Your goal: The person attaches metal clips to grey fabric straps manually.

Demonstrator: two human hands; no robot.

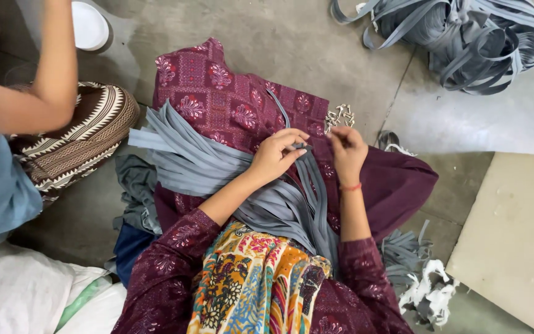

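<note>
Hands meet over the lap: the left hand point(274, 154) pinches a grey strap point(304, 185) between thumb and fingers, and the right hand point(347, 150) is closed on the same strap just beside it (what its fingertips hold is too small to tell). More grey straps point(199, 161) fan out to the left of the hands across the maroon patterned cloth point(230, 99). A small heap of metal pieces point(340, 115) lies just above the right hand. A larger pile of straps point(458, 37) sits well beyond, on the floor point(316, 37). Another person's arm point(50, 68) is far left.
</note>
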